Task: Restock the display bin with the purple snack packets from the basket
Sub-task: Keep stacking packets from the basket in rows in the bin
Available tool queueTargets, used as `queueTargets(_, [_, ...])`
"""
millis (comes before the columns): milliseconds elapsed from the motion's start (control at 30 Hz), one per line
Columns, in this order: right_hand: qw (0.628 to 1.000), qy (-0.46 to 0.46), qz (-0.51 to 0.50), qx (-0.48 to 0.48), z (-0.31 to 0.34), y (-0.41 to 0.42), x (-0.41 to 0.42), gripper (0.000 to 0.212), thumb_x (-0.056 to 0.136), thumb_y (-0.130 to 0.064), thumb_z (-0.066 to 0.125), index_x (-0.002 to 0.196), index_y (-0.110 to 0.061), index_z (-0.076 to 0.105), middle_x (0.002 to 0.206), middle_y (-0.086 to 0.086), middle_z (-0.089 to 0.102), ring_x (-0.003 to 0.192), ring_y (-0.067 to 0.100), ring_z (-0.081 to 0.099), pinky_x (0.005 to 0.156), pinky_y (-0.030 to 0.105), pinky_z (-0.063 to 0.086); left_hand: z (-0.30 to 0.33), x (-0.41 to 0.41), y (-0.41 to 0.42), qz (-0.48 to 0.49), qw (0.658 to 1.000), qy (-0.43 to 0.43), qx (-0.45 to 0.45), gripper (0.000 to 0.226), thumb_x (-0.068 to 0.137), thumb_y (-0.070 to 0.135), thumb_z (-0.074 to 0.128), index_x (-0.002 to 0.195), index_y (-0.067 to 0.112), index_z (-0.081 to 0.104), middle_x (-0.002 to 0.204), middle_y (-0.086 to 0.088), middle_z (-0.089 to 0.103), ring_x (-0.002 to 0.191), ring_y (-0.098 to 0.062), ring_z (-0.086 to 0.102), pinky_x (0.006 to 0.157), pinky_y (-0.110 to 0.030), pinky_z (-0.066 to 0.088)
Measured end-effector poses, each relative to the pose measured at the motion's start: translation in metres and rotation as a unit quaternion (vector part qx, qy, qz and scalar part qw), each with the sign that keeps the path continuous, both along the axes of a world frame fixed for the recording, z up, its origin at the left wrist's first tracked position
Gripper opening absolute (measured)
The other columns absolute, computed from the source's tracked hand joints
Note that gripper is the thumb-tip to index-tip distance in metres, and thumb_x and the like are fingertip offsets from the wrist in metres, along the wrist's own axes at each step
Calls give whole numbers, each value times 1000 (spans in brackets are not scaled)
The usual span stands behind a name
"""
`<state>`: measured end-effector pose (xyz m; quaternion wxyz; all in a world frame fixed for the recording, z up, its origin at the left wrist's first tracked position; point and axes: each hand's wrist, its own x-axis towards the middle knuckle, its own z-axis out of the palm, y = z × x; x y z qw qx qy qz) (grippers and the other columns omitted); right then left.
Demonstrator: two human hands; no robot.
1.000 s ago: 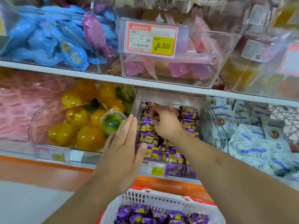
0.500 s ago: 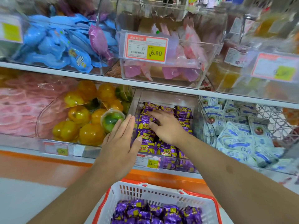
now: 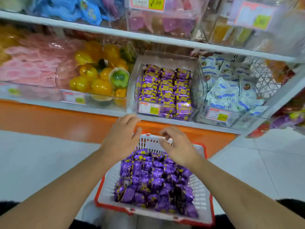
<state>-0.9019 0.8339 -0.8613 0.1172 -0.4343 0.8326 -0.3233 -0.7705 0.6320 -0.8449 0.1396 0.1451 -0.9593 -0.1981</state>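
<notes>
A clear display bin (image 3: 135,75) on the lower shelf holds neat rows of purple snack packets (image 3: 165,86). Below it a white basket with a red rim (image 3: 202,194) carries a heap of loose purple packets (image 3: 153,180). My left hand (image 3: 123,138) hovers over the basket's far left corner with fingers loosely curled and holding nothing. My right hand (image 3: 175,144) hangs above the heap near the basket's far wall, fingers bent downward and empty.
Left of the purple bin stands a bin of yellow and green jelly cups (image 3: 99,78); right of it a bin of white-and-blue packets (image 3: 227,90). An upper shelf (image 3: 148,36) carries more bins with price tags. An orange plinth (image 3: 57,119) and pale floor tiles lie below.
Both hands have pulled back out of the display bin and dropped down over the basket. The view has tilted down, showing the whole basket.
</notes>
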Motion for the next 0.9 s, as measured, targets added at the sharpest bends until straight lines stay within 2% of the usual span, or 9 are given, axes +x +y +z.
queueTargets(67, [996,-54,-24,71,-35,11,11,23,91,-41,52,106,-27,63,101,-4,58,96,15,57,93,35,47,-35,16,1,11,997,-76,19,56,99,45,33,138,12,56,139,-4,51,121,-31,56,104,-45,46])
queueTargets(133, [987,-92,-35,126,-64,20,22,27,95,-42,53,111,-23,63,105,-3,59,99,18,57,96,37,48,-68,30,-1,41,986,-152,47,56,103,44,39,151,15,43,155,-4,38,134,-33,47,110,-48,41])
queueTargets(267, [964,-140,-11,224,-117,25,40,32,102,-39,57,127,-21,60,121,2,58,110,21,58,102,34,46,-116,50,-3,105,952,-274,86,71,105,52,38,164,25,8,171,-2,4,156,-25,7,124,-49,21])
queueTargets(333, [958,-145,-5,248,-141,22,44,35,102,-41,57,130,-21,60,125,6,59,117,25,57,105,36,45,-131,52,-1,119,939,-308,95,77,104,58,34,164,28,-4,170,2,-14,156,-20,-14,126,-50,11])
queueTargets(433, [942,-145,-1,303,-172,18,50,46,101,-46,55,140,-21,58,136,10,59,130,30,54,109,37,43,-146,49,8,122,932,-330,85,83,99,68,31,162,33,-12,163,7,-37,150,-18,-36,126,-54,1])
queueTargets(567, [925,-97,8,367,-204,14,50,57,96,-60,54,146,-32,51,144,5,54,131,29,54,109,43,46,-150,45,12,124,925,-354,55,90,94,76,28,161,34,-15,155,4,-50,145,-21,-44,125,-56,0])
queueTargets(633, [922,-81,13,378,-211,8,51,51,95,-59,59,137,-30,55,135,4,58,124,30,56,105,45,46,-150,44,12,122,924,-358,49,91,93,78,28,161,34,-13,155,2,-50,144,-23,-45,124,-56,2])
queueTargets(767, [925,-34,16,379,-217,3,50,30,90,-54,71,99,-26,66,108,1,68,106,29,61,95,43,44,-147,44,14,119,921,-370,34,93,91,80,26,161,33,-11,155,-2,-51,143,-25,-47,122,-55,5])
queueTargets(900, [938,-52,9,342,-199,1,40,36,88,-54,73,75,-23,60,82,-3,62,84,25,61,82,39,46,-136,41,16,114,916,-382,54,92,91,79,26,162,33,-9,154,-1,-52,142,-24,-48,122,-55,3])
